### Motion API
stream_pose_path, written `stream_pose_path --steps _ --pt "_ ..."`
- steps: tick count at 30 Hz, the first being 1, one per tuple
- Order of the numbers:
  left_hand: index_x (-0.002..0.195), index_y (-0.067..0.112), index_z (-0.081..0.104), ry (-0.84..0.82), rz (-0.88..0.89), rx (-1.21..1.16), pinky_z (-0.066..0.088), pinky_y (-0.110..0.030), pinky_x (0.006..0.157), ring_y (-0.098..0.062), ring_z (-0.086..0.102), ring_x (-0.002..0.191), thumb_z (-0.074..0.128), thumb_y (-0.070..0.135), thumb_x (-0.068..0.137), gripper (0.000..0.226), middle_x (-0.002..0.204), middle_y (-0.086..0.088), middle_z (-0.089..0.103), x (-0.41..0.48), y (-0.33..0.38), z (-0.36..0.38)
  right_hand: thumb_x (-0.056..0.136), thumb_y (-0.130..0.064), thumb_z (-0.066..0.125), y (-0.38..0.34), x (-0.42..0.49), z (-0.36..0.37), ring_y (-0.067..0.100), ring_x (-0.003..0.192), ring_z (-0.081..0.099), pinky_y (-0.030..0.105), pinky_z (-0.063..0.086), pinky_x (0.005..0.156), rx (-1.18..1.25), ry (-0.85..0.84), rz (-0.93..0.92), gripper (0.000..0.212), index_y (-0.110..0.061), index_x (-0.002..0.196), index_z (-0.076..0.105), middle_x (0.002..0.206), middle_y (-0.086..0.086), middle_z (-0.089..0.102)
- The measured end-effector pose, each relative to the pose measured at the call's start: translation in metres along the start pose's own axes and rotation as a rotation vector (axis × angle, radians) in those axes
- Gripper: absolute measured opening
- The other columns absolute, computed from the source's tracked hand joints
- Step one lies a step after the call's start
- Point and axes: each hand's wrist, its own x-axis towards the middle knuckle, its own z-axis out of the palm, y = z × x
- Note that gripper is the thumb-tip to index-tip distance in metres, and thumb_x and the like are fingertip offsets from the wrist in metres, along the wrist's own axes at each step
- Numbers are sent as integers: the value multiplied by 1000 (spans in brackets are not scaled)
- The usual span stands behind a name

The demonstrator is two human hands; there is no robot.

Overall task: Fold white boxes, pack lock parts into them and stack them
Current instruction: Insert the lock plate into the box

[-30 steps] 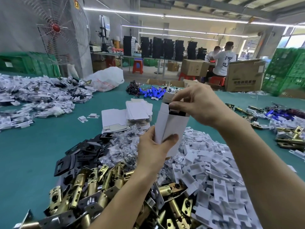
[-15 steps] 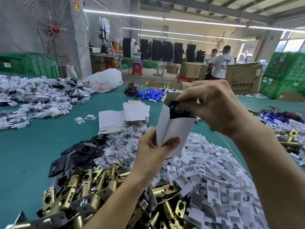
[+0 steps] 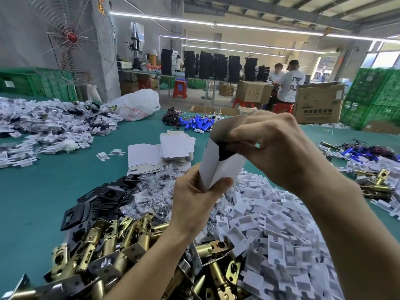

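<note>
White box upright, brass latch pile below box. Left hand grips box bottom; right hand pinches black part at box mouth. Best: mouth square, part straight down.

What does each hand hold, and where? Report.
Left hand grips white box at lower end; right hand pinches black part at its open top.
</note>
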Motion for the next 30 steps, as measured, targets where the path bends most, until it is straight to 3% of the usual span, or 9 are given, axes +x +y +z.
stream_pose_path --steps 4,13,15,18,20,21,23,26,30 --pt "105 16 70 -21 -39 32 58 -55 73 -35 64 90 77 31 77 33 100 -17 66 0 0 2 86 -14 74 -4 10 -2 20 85 67 43 56 69 24 -122 98 15 -26 94 79 89 -2 74" --pt "99 29 68 -71 -110 87 59 -52 72 -25 67 86 80 27 80 22 90 2 69 0 1 2 86 -10 73 1 25 -5 15 75 65 34 56 70 -9 -308 198 22 -32 87 80 77 -13 71" --pt "97 26 68 -21 -125 58 61 -48 72 -26 67 89 78 33 76 25 93 -3 70 1 2 2 87 -9 72 2 20 -2 8 72 64 26 52 68 1 -156 191 20 -27 90 80 78 -10 72" --pt "98 25 66 101 -149 0 63 -37 70 -19 71 90 75 35 77 25 93 3 72 3 2 -1 89 -13 68 1 7 9 -2 62 58 13 47 64 37 302 197 9 -18 92 74 75 -14 67" --pt "102 27 65 181 -174 -63 63 -35 73 -11 71 91 73 34 81 24 95 9 74 6 4 -4 91 -14 64 4 -3 23 3 58 61 23 53 59 124 435 316 6 -17 91 69 70 -13 64" --pt "104 28 64 220 -174 -86 63 -34 74 -7 71 90 73 33 82 24 95 13 74 9 6 -6 92 -15 62 7 -8 32 8 58 62 33 56 58 168 384 404 5 -18 92 67 69 -8 65" --pt "104 30 63 280 -147 -83 61 -32 76 -3 70 87 72 28 87 19 94 16 74 14 12 -12 93 -21 63 11 -15 54 17 68 66 45 59 68 192 42 582 6 -20 98 66 78 -1 69" --pt "98 31 61 298 -93 -22 59 -23 70 0 69 80 72 19 91 18 88 18 73 22 21 -22 92 -25 67 6 -20 91 18 99 65 44 54 91 115 -496 604 29 -25 120 64 113 3 69" --pt "97 28 62 278 -59 -8 56 -19 65 -5 71 83 75 15 88 21 89 13 75 28 35 -38 90 -23 65 1 -26 134 25 126 50 42 45 103 -5 -646 516 56 -26 143 46 135 7 54"
